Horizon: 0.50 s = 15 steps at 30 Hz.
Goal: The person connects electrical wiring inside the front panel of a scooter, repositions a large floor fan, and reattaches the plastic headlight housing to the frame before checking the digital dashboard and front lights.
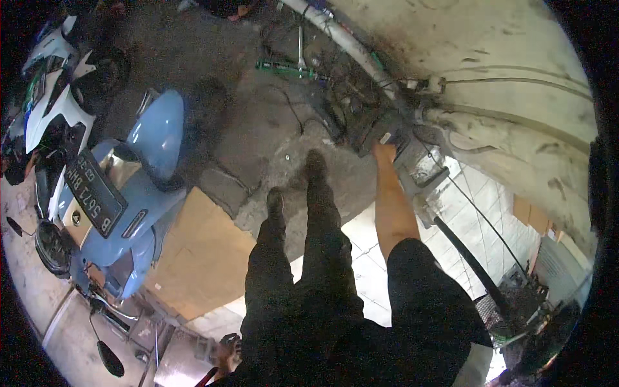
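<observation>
My right arm reaches forward to dark metal fittings at the wall, where my right hand [385,151] is curled closed beside a small pale rectangular piece [385,138]; what its fingers grip is unclear. Low at the bottom, beside my dark trouser leg, my left hand [227,351] shows partly, its fingers curled, with a thin red item [206,377] just below it; whether it holds that is unclear. A black hose [467,261] and a thin cable [490,222] run down to the right of my right arm.
A light blue scooter [155,135] and a white motorcycle [58,116] stand at the left. Brown cardboard [200,258] lies beside my legs. Near the pale wall [509,39] are a long pipe [348,45], a green tool [277,66] and loose cables. White tiles [364,271] border the dark concrete.
</observation>
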Motion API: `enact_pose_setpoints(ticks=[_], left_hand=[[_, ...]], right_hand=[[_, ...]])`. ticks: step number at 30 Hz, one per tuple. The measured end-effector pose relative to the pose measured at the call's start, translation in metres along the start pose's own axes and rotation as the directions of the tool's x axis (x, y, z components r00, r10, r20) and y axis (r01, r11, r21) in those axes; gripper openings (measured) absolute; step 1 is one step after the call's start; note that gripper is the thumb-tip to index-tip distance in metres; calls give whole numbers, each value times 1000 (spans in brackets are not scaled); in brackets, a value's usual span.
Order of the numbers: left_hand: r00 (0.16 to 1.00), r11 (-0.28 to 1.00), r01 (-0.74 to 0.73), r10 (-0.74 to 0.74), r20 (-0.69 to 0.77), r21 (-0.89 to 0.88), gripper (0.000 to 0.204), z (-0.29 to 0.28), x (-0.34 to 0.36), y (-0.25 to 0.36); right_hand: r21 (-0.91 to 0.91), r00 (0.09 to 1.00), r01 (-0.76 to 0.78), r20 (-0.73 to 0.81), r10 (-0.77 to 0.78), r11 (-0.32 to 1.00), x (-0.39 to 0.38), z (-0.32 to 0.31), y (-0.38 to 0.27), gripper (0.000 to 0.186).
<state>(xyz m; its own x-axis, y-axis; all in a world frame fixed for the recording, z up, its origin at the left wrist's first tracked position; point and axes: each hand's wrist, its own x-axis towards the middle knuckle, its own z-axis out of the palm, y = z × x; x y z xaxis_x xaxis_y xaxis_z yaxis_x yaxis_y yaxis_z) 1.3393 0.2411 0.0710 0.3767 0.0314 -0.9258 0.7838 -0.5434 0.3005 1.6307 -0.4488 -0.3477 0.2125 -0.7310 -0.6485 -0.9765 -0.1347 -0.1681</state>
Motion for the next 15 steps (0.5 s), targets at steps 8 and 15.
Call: enact_pose_setpoints(ticks=[8, 15], left_hand=[[923, 923, 289, -338, -182, -253, 27, 36, 16, 48], [906, 566, 393, -105, 409, -725, 30, -10, 126, 72]], right_hand=[[-139, 982, -114, -165, 91, 984, 21, 24, 21, 61], [103, 877, 45, 472, -89, 994, -171, 12, 33, 57]])
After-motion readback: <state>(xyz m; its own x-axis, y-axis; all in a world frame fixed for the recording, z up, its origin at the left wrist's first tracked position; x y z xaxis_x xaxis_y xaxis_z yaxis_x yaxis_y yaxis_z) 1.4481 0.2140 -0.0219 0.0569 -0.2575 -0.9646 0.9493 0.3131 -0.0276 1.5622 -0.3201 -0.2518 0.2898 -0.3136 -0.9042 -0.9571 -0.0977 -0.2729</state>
